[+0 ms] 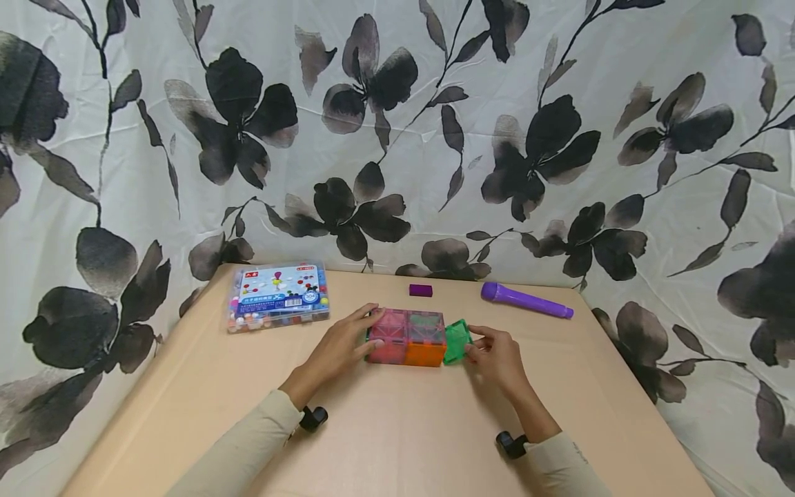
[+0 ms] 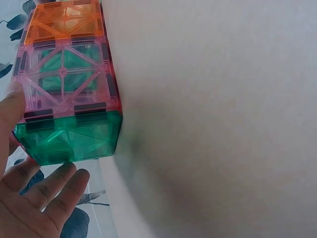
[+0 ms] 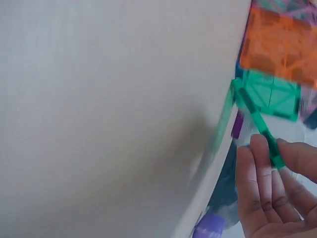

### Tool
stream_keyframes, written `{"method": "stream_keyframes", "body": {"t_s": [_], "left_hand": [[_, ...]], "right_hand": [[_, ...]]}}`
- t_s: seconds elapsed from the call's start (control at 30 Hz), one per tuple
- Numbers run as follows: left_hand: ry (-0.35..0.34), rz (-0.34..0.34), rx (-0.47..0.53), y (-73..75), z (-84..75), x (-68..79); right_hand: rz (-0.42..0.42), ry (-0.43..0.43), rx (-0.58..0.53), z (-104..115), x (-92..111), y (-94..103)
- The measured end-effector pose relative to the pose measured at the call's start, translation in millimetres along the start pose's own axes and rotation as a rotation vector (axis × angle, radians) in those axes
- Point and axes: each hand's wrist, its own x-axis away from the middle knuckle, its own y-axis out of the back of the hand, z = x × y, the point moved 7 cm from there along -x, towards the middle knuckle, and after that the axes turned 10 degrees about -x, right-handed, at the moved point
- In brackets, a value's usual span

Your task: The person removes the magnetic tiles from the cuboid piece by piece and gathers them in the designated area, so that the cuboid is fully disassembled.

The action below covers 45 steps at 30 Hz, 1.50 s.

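Note:
A long box of translucent magnetic tiles (image 1: 424,353) lies on the table, with pink and orange tiles showing on its sides. At its left end, my left hand (image 1: 340,345) holds it, thumb at the near side and index finger at the far upper edge. A green end tile (image 2: 69,141) faces that palm, and the other fingers are spread beside it. My right hand (image 1: 499,359) pinches a loose green magnetic tile (image 3: 257,119) between thumb and fingers. This tile stands tilted at the box's right end, where another green tile (image 3: 272,94) shows beneath the orange one.
The table (image 1: 385,442) ends at a floral cloth (image 1: 435,138) behind. A clear case of coloured beads (image 1: 279,297) lies at the back left. Beyond the box is a small dark purple block (image 1: 420,290); a purple toy microphone (image 1: 528,301) lies at the back right.

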Motion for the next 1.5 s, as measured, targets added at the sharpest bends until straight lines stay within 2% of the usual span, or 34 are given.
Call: {"method": "stream_keyframes", "body": {"t_s": [0.27, 0.5, 0.67, 0.97, 1.07, 1.17, 1.27, 1.33, 1.43, 1.5], "left_hand": [[0.011, -0.001, 0.006, -1.1, -0.2, 0.4], [0.006, -0.013, 0.01, 0.5, -1.4, 1.0], [-0.001, -0.003, 0.007, -1.0, -1.1, 1.2], [0.009, -0.007, 0.0, 0.1, 0.0, 0.5], [0.009, 0.0, 0.003, 0.1, -0.3, 0.2], [0.002, -0.002, 0.001, -0.3, -1.0, 0.1], [-0.002, -0.004, -0.003, -0.6, -1.4, -0.2], [-0.001, -0.008, -0.007, -0.4, -1.2, -0.6], [0.005, -0.009, -0.013, 0.7, -1.1, -1.2], [0.007, -0.008, -0.015, 1.1, -0.4, -1.1]], "right_hand": [[-0.077, -0.117, -0.265, -17.6, -18.8, 32.2], [-0.071, -0.237, -0.418, -38.1, -37.6, 40.7], [-0.064, -0.3, -0.441, -47.0, -44.1, 38.1], [-0.061, -0.318, -0.419, -50.4, -49.6, 33.5], [-0.066, -0.307, -0.387, -50.1, -48.8, 34.5], [-0.082, -0.264, -0.234, -47.7, -46.6, 39.0], [-0.099, -0.161, -0.027, -37.2, -42.4, 42.9], [-0.092, -0.077, 0.043, -24.9, -38.2, 40.4], [-0.005, 0.033, -0.035, 1.1, -27.2, 25.6], [0.083, 0.056, -0.125, 12.6, -20.9, 10.0]]}}
